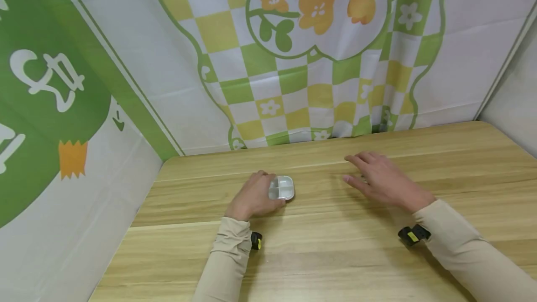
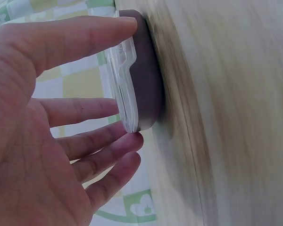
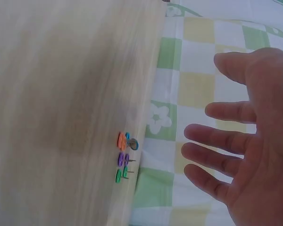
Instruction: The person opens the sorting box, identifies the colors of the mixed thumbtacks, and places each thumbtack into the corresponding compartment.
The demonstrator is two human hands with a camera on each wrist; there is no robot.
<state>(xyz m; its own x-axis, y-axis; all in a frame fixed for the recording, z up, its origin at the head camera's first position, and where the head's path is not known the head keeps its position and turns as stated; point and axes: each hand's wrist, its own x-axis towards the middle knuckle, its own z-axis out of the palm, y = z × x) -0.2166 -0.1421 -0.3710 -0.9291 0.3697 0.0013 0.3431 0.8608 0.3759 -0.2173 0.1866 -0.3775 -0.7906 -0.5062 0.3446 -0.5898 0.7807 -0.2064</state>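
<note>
My left hand (image 1: 255,195) grips a small rounded box (image 1: 286,187) with a four-part compartment top, at the middle of the table. In the left wrist view the thumb lies along one side of the box (image 2: 148,80) and fingertips touch the other; it has a clear lid (image 2: 126,84) over a dark body. My right hand (image 1: 379,178) hovers over the table to the right, fingers spread and holding nothing. Several coloured thumbtacks (image 3: 120,159), orange, blue, purple and green, lie on the table near it in the right wrist view; the hand mostly hides them in the head view.
The wooden table (image 1: 319,250) runs back to a checked, flower-print curtain (image 1: 293,87). Another cloth, green and white, hangs along the left side (image 1: 84,106). A dark strap with a yellow mark (image 1: 413,235) is on the right wrist, and a similar one (image 1: 256,240) on the left.
</note>
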